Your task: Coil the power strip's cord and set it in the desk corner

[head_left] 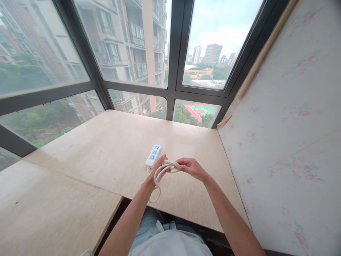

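Note:
A white power strip (153, 155) with blue sockets lies on the pale wooden desk (106, 149), just beyond my hands. Its white cord (157, 177) is looped several times around my left hand (159, 167), whose fingers are held together inside the coil. My right hand (189, 167) pinches the cord at the coil's right side, fingers closed on it. A loop of cord hangs below my left wrist toward the desk's front edge.
Large dark-framed windows (173, 53) rise behind the desk. A floral-patterned wall (287, 135) bounds the desk on the right. A second wooden surface (39, 213) adjoins at the lower left. My lap shows below the desk's front edge.

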A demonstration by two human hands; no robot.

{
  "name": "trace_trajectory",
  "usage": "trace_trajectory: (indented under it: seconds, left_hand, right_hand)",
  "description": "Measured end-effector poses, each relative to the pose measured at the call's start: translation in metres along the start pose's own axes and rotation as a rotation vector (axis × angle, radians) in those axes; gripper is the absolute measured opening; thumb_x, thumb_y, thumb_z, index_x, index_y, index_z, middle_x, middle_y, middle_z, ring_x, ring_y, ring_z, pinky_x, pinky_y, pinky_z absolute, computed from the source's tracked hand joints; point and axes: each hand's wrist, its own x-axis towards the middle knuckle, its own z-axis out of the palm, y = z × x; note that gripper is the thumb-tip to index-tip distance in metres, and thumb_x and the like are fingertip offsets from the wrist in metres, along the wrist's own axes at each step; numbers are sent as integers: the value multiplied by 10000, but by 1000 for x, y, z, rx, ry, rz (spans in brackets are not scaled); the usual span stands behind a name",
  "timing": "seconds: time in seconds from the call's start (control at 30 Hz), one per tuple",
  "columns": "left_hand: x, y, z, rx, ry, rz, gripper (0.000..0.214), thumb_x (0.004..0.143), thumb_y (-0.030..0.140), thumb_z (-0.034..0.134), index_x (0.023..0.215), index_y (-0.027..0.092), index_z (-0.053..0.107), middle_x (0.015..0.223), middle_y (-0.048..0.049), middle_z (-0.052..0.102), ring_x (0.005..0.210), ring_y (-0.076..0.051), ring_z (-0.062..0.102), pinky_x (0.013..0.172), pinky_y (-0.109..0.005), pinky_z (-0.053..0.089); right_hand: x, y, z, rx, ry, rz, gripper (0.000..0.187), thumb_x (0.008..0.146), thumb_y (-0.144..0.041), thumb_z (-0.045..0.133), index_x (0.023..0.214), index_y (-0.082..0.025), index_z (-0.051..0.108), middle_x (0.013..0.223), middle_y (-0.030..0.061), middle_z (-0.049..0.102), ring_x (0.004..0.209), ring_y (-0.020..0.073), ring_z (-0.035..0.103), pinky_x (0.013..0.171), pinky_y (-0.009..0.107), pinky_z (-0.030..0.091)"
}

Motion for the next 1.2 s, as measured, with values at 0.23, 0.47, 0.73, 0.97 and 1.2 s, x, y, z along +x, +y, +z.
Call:
trace_trajectory:
  seconds: [0.23,0.47,0.73,0.97,1.2]
  left_hand:
    - [-9,-7,-18,71,-218,-13,602,779,656,575,507,187,314,437,24,320,502,-113,374,605,-282,318]
    - [-20,8,-25,377,-389,49,580,748,685,584,569,162,412,522,2,406,534,-108,377,563,-268,274]
    - [-28,32,-8,527,-214,153,382,712,431,747,736,143,496,629,22,467,553,-77,379,516,-212,243]
    - [-29,18,-14,376,-53,336,431,643,477,774,638,136,510,562,19,446,513,-76,351,497,-223,218]
    - [-31,17,-10,158,26,411,590,729,530,683,458,155,316,432,34,282,443,-64,276,466,-233,188]
  right_hand:
    - [-5,8,9,105,58,24,284,731,-290,774,978,-159,724,939,70,706,865,173,654,793,305,522]
    - [-10,1,13,30,63,1,273,722,-294,779,942,-146,716,892,64,695,821,156,640,753,286,514]
    - [-4,-5,18,46,151,-15,248,672,-278,813,862,-152,715,823,42,679,758,138,616,682,257,492]
    - [-5,-14,19,175,190,64,284,591,-266,860,799,-151,706,766,26,664,700,125,599,656,254,484]
    - [-9,-6,20,184,166,28,354,714,-329,793,1024,-182,709,867,36,640,779,117,562,688,236,443]
